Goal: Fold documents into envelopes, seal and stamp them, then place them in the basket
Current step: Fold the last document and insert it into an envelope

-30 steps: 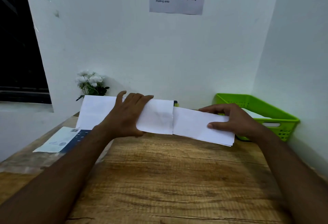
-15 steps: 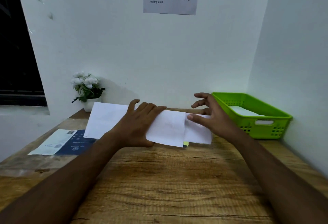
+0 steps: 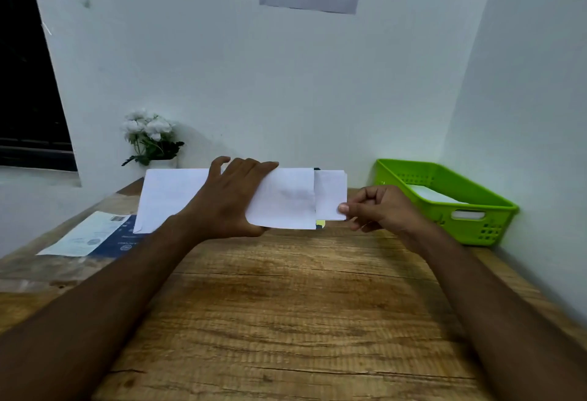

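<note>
Envelope (image 3: 286, 200) gripped by left hand (image 3: 228, 198) | right hand (image 3: 382, 210) pinches document (image 3: 330, 194) | wooden table (image 3: 286, 305) — white walls (image 3: 241, 76)

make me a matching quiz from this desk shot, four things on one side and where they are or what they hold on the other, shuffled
1 left hand
2 right hand
3 green basket
4 white flowers

a back left, by the wall
b pinches the folded document
c far right of the table
d holds the envelope

Pairs: 1-d, 2-b, 3-c, 4-a
</note>
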Demonstrator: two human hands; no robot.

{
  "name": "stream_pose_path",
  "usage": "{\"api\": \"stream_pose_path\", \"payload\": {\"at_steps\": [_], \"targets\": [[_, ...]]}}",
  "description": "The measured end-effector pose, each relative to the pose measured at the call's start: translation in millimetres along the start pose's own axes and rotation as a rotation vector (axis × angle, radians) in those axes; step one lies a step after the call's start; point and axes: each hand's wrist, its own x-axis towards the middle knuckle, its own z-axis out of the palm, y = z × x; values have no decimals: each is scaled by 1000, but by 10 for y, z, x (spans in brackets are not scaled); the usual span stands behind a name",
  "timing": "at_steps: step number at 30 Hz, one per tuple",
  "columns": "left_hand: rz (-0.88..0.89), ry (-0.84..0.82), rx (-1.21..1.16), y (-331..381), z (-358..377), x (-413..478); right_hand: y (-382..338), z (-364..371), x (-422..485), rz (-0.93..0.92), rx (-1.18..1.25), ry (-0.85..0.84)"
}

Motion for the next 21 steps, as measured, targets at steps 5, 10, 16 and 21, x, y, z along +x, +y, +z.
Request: {"api": "stream_pose_path", "payload": {"at_steps": [5,10,16,21], "targets": [[26,-12,12,49,33,18,-18,168,-12,-66,-16,40],[14,6,-12,92,-15,25,-28,191,2,-126,4,56],[47,21,-4,141,-18,32,28,306,17,-207,-45,88],[30,33,-1,131,-41,33,-18,354,3,-198,-2,87]]}}
